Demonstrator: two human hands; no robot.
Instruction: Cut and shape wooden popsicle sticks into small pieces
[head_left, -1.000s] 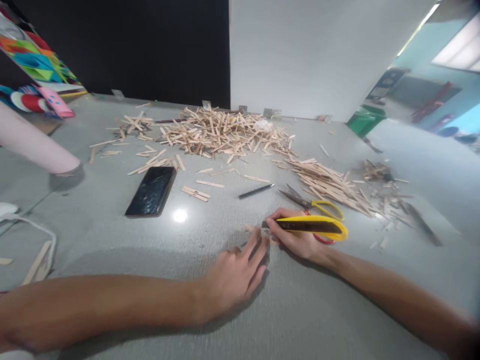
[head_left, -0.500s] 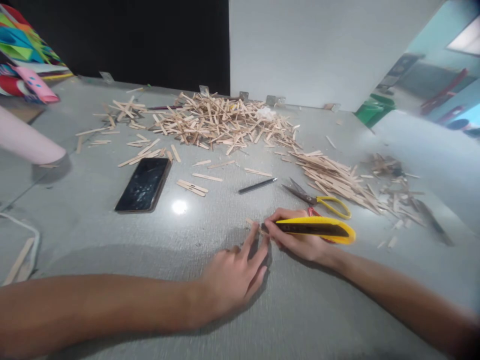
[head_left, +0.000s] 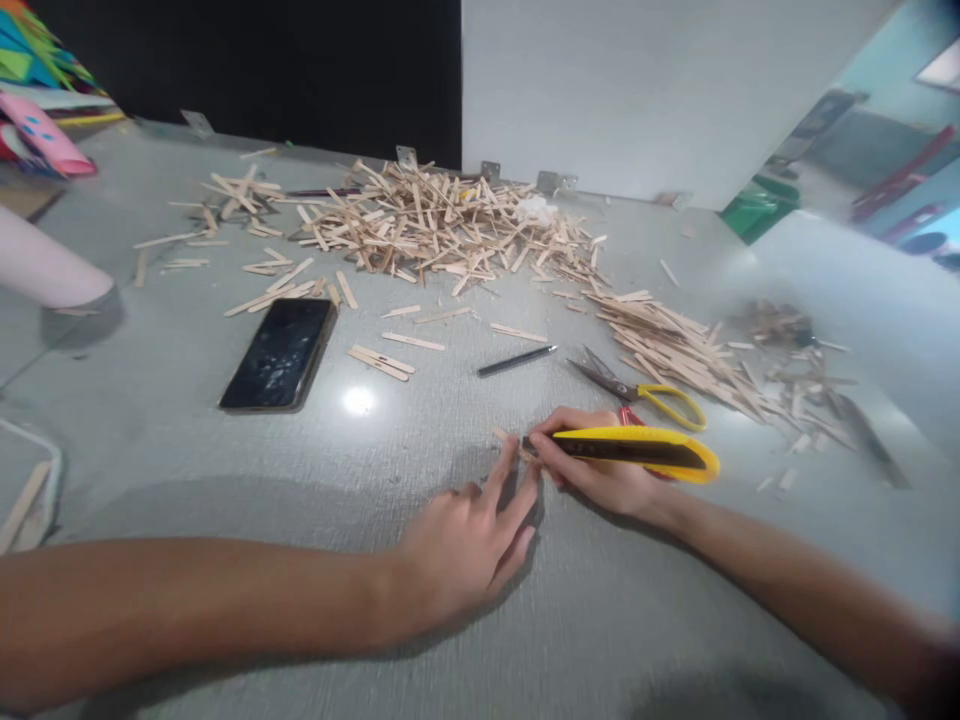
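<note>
My right hand (head_left: 600, 475) grips a yellow utility knife (head_left: 637, 450) like a pen, its tip pointing left at a short wooden stick piece (head_left: 506, 438) on the grey table (head_left: 375, 460). My left hand (head_left: 469, 540) lies on the table with its fingers stretched out, the fingertips pressing down beside that piece. Just behind the knife lie yellow-handled scissors (head_left: 637, 390) and a dark pen (head_left: 516, 360).
A big heap of wooden sticks (head_left: 442, 230) covers the far middle of the table, a neater bundle (head_left: 667, 345) lies at right, and offcuts (head_left: 787, 375) lie further right. A black phone (head_left: 279, 353) lies at left. A pink tube (head_left: 45, 270) is at far left.
The view has tilted so everything sits slightly lower and nearer. Both hands stay at the stick piece, with the knife tip shifted only slightly.
</note>
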